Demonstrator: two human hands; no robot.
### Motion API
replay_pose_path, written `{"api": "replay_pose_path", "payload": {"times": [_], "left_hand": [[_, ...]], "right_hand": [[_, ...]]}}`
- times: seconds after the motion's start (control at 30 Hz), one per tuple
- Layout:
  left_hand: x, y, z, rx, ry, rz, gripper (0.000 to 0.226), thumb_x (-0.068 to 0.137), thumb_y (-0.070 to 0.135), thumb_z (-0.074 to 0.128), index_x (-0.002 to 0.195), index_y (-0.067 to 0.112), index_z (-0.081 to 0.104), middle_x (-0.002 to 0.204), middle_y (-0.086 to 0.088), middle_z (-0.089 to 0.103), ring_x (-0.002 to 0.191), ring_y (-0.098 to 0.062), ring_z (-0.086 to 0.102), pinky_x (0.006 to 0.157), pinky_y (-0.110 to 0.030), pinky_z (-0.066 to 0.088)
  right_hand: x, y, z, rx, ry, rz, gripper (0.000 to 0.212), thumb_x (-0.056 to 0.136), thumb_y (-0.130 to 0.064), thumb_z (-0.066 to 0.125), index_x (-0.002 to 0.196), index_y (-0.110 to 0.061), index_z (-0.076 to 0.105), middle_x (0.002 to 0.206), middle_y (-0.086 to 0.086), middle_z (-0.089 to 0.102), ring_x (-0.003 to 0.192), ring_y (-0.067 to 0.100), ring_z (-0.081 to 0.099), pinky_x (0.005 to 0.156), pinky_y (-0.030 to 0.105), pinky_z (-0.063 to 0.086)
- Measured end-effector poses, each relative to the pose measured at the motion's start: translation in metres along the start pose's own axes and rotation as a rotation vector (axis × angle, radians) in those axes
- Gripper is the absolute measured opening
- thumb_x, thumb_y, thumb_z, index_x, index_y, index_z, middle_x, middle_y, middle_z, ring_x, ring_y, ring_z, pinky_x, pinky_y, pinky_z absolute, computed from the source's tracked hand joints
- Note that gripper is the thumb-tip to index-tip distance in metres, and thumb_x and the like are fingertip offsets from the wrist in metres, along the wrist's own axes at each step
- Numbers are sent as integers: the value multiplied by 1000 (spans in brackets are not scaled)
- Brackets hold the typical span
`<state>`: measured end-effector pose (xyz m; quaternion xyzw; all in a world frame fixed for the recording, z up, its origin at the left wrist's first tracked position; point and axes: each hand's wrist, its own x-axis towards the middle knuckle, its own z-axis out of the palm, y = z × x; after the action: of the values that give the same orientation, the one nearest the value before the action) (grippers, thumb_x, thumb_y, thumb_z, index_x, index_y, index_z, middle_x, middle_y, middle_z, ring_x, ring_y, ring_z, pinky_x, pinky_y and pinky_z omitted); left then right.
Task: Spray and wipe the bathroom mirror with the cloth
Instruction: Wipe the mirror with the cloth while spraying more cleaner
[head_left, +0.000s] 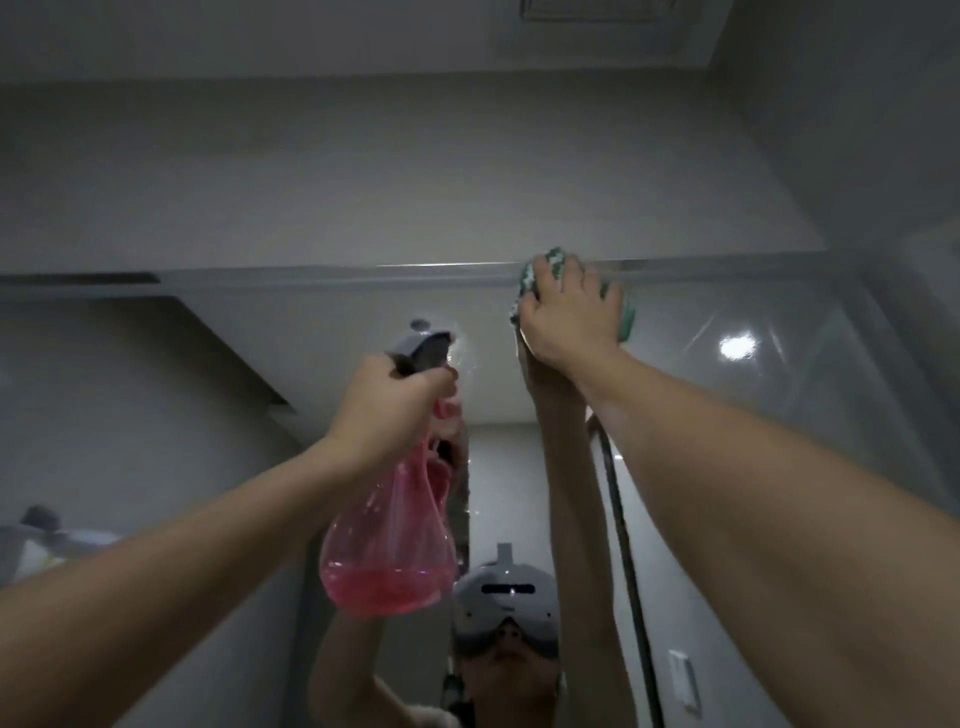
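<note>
While the view tilts steeply upward in a dim, grey-walled bathroom, the mirror (701, 415) fills the lower part of the picture, its top edge running level across the middle, with plain grey wall above it and a ceiling vent (597, 10) at the very top. At far left, blurred pale items (52, 535) show low down; what they are cannot be told. Next, the left hand (384, 410) is clenched round the neck of the spray bottle (389, 545), fingers curled at the trigger. The bottle is pink and see-through, its long axis close to upright, leaning slightly; the dark nozzle head points up and away at the glass, the bulbous base hangs down with pink liquid pooled in the bottom. Below it the mirror reflects the person wearing a white headset (506, 597), both arms raised. To the right, the right hand (569, 317) grasps the green-and-white cloth (540, 270), bunched under the fingers and pressed against the mirror's top edge. A dark cable (623, 545) hangs in the reflection; further right a light glare (736, 345) shines on the glass
</note>
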<state>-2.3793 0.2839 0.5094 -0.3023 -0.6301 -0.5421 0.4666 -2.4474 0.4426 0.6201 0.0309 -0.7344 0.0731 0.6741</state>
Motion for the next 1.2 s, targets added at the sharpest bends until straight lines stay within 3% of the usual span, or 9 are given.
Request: {"api": "replay_pose_path", "payload": {"times": [0.07, 0.2, 0.5, 0.6, 0.67, 0.73, 0.87, 1.0, 1.2], "left_hand": [[-3, -1, -20, 41, 16, 15, 9, 85, 3, 57, 86, -1, 64, 80, -15, 65, 70, -23, 67, 50, -24, 48], [-30, -6, -49, 152, 96, -26, 25, 61, 27, 67, 83, 16, 69, 87, -16, 72, 87, -41, 67, 71, -48, 51], [-105, -10, -25, 235, 186, -208, 32, 56, 33, 61, 79, 12, 68, 94, -28, 67, 90, -48, 64, 75, -60, 49], [-124, -9, 14, 155, 163, -227, 7, 74, 11, 63, 75, 13, 69, 92, -22, 69, 83, -37, 65, 68, -43, 49], [-126, -13, 38, 84, 148, -227, 21, 81, -6, 56, 84, 12, 68, 92, -19, 67, 75, -29, 63, 53, -26, 48], [-123, -12, 61, 24, 137, -228, 20, 83, -8, 54, 93, 3, 66, 89, -16, 64, 60, -18, 62, 40, -16, 45], [-97, -7, 91, -1, 89, -165, 12, 82, 0, 56, 81, 5, 68, 75, -6, 70, 53, -7, 64, 41, -14, 45], [-55, 5, 112, 31, 60, -84, 7, 80, 4, 60, 79, 5, 67, 79, -13, 70, 64, -21, 68, 45, -21, 48], [5, 34, 127, 10, 62, -3, 27, 71, 12, 65, 91, -7, 65, 90, -27, 66, 78, -39, 66, 53, -26, 47]], "right_hand": [[-10, -27, 4, 5, -2, -93, 53, 99, -36, 26, 150, -23, 18, 156, 11, 18, 141, 28, 17, 113, 50, 11], [-58, -53, 12, 9, -23, -285, 54, 98, -38, 28, 150, -25, 19, 156, 9, 20, 141, 28, 17, 114, 49, 7], [-221, 6, 14, -15, -276, -712, 55, 100, -43, 23, 151, -29, 7, 159, 8, 4, 146, 27, 3, 113, 50, -12], [-260, 58, 11, -91, -257, -828, 54, 95, -46, 23, 146, -31, 31, 152, 6, 33, 139, 25, 31, 116, 50, 11], [-260, 96, 8, -133, -248, -869, 54, 94, -48, 23, 144, -32, 34, 149, 4, 38, 136, 23, 37, 112, 51, 22], [-245, 127, 5, -130, -238, -868, 54, 94, -49, 26, 146, -34, 30, 149, 4, 36, 136, 24, 37, 113, 52, 23], [-198, 166, 0, -129, -207, -747, 54, 96, -48, 26, 148, -34, 26, 151, 5, 33, 138, 26, 34, 111, 48, 12], [-138, 184, -8, -105, -129, -611, 54, 97, -49, 18, 149, -39, 13, 157, 1, 20, 144, 21, 18, 115, 41, 0], [-35, 202, -16, -64, 28, -381, 53, 97, -46, 25, 149, -37, 18, 156, 2, 22, 142, 22, 20, 114, 41, 8]]}}
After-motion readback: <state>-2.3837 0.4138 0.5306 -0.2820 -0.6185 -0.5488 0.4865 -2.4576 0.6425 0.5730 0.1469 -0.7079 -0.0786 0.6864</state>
